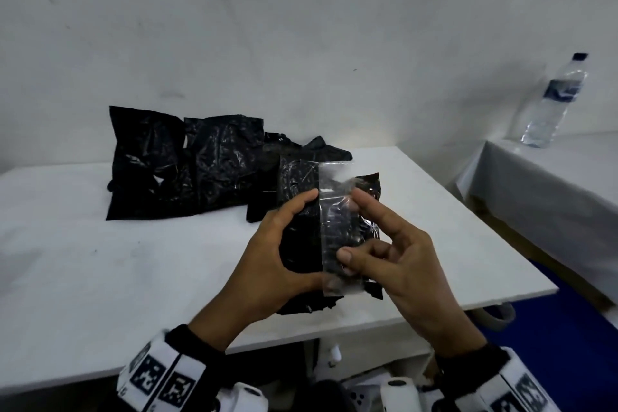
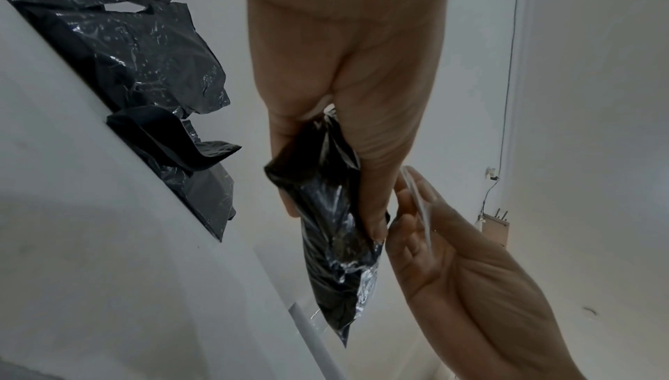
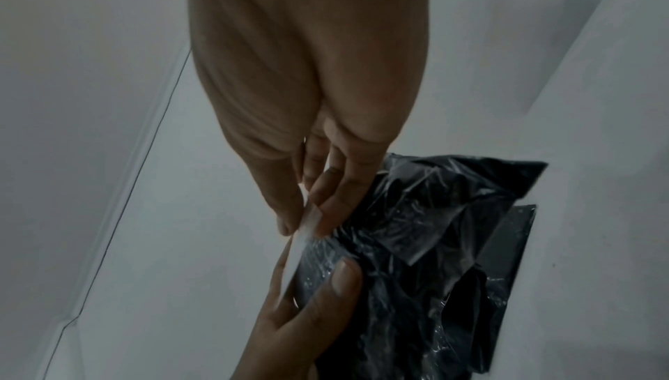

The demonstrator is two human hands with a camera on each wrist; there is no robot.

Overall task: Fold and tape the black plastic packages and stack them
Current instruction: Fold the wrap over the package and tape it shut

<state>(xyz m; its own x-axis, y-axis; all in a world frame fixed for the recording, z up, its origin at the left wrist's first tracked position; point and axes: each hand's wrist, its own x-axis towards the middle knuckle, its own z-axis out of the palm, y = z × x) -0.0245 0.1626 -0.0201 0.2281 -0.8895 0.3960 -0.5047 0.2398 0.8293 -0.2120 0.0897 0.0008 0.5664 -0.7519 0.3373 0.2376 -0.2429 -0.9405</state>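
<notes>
A folded black plastic package (image 1: 296,184) is held above the white table (image 1: 100,278). My left hand (image 1: 319,239) grips it from the left, thumb on the front and fingers behind. A strip of clear tape (image 1: 334,177) runs down the package's front. My right hand (image 1: 352,226) pinches that tape between thumb and index finger. The left wrist view shows the left hand (image 2: 333,220) round the package (image 2: 336,271). The right wrist view shows the right hand (image 3: 306,228) pinching the tape (image 3: 300,248) against the package (image 3: 416,243).
A pile of several crumpled black packages (image 1: 187,164) lies at the back of the table against the wall. The table's right edge is close to my right hand. A water bottle (image 1: 555,100) stands on a cloth-covered second table (image 1: 551,184) at the right.
</notes>
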